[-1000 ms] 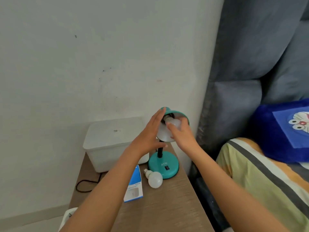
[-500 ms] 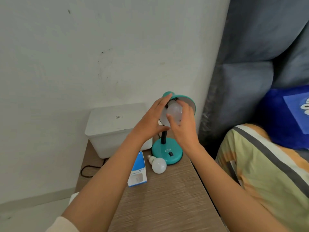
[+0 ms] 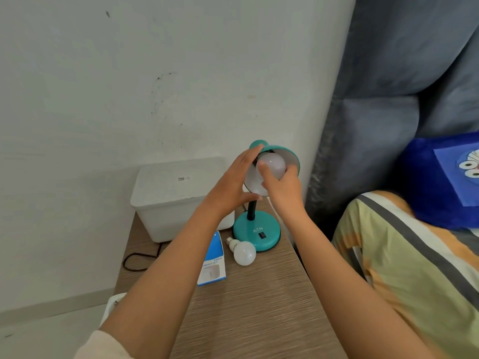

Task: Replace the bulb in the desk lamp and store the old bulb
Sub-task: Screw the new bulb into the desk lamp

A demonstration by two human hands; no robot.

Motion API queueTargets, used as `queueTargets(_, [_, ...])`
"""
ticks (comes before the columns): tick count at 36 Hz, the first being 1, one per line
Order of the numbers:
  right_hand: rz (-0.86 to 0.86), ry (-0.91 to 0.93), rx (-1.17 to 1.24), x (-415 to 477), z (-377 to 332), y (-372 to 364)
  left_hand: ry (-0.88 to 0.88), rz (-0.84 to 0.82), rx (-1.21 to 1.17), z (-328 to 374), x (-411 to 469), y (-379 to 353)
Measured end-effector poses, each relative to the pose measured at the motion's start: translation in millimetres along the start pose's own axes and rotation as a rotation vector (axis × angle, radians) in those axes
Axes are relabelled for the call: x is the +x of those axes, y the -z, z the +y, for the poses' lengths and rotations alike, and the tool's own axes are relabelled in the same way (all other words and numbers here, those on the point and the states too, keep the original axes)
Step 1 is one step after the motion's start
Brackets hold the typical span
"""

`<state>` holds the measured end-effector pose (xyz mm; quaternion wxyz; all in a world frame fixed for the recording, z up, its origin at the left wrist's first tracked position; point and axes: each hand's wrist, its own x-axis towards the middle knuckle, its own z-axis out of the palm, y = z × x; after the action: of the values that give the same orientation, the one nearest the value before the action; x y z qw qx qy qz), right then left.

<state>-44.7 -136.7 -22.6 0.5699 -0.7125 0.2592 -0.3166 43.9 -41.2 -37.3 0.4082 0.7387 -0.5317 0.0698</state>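
Note:
A teal desk lamp (image 3: 256, 233) stands on the wooden bedside table (image 3: 259, 307), its shade (image 3: 287, 154) tilted toward me. A white bulb (image 3: 272, 165) sits inside the shade, and my right hand (image 3: 283, 186) has its thumb and fingers around it. My left hand (image 3: 233, 185) is pressed against the left side of the shade, fingers stretched up along its rim. A second white bulb (image 3: 243, 252) lies on the table in front of the lamp base, next to a blue and white box (image 3: 212, 260).
A white lidded plastic bin (image 3: 176, 195) stands at the back left of the table against the wall. A black cord (image 3: 137, 260) loops off the table's left edge. To the right lie a grey headboard (image 3: 388, 112), a striped pillow (image 3: 414, 268) and a blue cushion (image 3: 445, 177).
The view has shifted, so the lamp sits higher in frame. My right hand's grip has turned around the bulb in the shade. My left hand stays on the shade.

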Motion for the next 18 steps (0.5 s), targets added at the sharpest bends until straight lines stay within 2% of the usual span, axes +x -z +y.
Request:
queueTargets(2, [0.02, 0.076, -0.022, -2.4, -1.5, -0.7, 0.006, 0.001, -0.005, -0.7, -0.2, -0.3])
queueTargets(4, [0.026, 0.076, -0.002, -2.7, 0.6, 0.1, 0.011, 0.001, -0.006, -1.2, -0.4, 0.0])
queueTargets(8, [-0.1, -0.181, 0.247, 0.9, 1.8, 0.5, 0.016, 0.001, 0.002, -0.1, -0.6, 0.6])
queueTargets(13, [0.042, 0.115, -0.044, -3.6, 3.0, -0.5, 0.03, 0.006, -0.001, -2.2, -0.6, -1.7])
queueTargets(18, [0.005, 0.032, -0.004, -1.7, 5.9, 2.9, 0.031, 0.005, 0.001, -1.4, -0.4, -0.8])
